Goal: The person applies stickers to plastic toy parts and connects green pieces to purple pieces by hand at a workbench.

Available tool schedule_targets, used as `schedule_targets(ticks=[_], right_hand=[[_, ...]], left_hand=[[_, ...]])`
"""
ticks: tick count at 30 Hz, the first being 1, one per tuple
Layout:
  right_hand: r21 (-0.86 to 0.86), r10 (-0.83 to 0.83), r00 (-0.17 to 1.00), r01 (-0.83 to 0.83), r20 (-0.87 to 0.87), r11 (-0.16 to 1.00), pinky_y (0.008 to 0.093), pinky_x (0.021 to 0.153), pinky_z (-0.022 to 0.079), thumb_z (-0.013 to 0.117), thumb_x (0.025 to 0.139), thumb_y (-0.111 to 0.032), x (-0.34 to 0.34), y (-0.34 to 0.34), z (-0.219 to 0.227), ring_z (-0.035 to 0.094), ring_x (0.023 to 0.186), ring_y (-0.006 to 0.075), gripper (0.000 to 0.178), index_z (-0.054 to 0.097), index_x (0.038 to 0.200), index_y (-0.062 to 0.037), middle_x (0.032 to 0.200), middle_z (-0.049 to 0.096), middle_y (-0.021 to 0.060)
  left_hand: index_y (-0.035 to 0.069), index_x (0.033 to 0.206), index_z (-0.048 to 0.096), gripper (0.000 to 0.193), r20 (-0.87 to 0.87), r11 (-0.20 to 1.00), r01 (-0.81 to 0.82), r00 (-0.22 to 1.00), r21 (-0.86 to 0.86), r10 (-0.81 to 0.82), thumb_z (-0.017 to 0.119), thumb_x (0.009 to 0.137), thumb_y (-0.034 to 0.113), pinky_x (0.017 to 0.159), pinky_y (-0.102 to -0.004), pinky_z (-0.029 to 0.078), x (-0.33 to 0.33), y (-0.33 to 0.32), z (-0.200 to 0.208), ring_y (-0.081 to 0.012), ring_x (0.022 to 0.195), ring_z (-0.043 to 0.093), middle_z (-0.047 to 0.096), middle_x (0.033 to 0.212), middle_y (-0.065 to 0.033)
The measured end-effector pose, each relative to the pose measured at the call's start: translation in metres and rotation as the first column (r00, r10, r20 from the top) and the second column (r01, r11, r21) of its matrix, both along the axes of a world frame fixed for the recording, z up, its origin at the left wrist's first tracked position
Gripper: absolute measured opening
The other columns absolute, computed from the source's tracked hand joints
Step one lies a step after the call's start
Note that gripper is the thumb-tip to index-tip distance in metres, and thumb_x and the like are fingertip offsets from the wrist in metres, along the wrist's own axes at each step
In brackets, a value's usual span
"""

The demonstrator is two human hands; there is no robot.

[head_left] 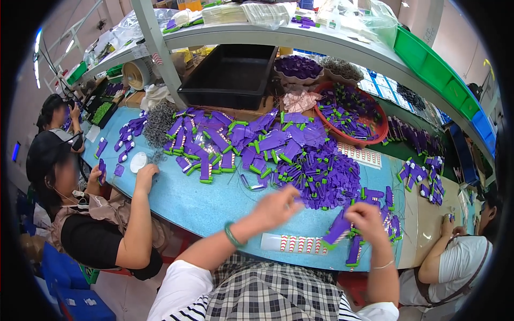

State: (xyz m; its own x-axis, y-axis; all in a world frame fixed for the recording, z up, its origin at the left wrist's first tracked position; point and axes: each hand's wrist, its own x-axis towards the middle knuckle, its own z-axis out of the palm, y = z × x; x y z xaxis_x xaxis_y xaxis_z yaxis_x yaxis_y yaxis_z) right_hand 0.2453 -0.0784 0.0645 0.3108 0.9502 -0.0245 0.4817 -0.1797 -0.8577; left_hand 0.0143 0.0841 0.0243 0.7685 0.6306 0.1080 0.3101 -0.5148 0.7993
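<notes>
One purple-and-green piece (337, 229) is pinched in the right hand (367, 219), lying just to that hand's left. The left hand (278, 206), blurred, has curled fingers beside the heap of purple parts (329, 179); whether it grips anything I cannot tell. Beyond the heap sits a red basket (381, 119).

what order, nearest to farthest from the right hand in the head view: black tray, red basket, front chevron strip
1. Front chevron strip: left of the right hand.
2. Red basket: beyond the hand.
3. Black tray: far back, to the left.
</notes>
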Motion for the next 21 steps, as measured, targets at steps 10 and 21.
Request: schedule_targets(ticks=[10, 21], right_hand=[[0.095, 0.062, 0.842, -0.133, 0.535, 0.987, 0.0392, 0.068, 0.050, 0.073, 0.068, -0.013, -0.038, -0.014, -0.009, 0.059, 0.081, 0.0290, 0.026, 0.064, 0.092, -0.0070, 0.090, 0.058, 0.0107], [0.095, 0.182, 0.797, -0.286, 0.575, 0.953, 0.0356, 0.070, 0.037, 0.072, 0.071, -0.021, -0.127, 0.014, -0.070, 0.051, 0.084, 0.0223, 0.026, 0.064, 0.093, -0.0098, 0.088, 0.055, 0.0039]], left_hand=[[0.002, 0.088, 0.061, 0.023, -0.440, 0.755, -0.223, 0.698, 0.616, 0.565, 0.061, 0.080, 0.023, 0.061, -0.0432, 0.052, -0.028, 0.122, -0.017, -0.0338, 0.071, 0.065, 0.066, 0.075, -0.0184], [0.002, 0.106, 0.058, 0.022, 0.415, 0.912, -0.327, 0.815, -0.248, 0.405, 0.049, 0.095, 0.018, 0.059, -0.0265, 0.051, -0.089, 0.066, 0.031, -0.0161, 0.067, 0.064, 0.066, 0.083, -0.0097]])
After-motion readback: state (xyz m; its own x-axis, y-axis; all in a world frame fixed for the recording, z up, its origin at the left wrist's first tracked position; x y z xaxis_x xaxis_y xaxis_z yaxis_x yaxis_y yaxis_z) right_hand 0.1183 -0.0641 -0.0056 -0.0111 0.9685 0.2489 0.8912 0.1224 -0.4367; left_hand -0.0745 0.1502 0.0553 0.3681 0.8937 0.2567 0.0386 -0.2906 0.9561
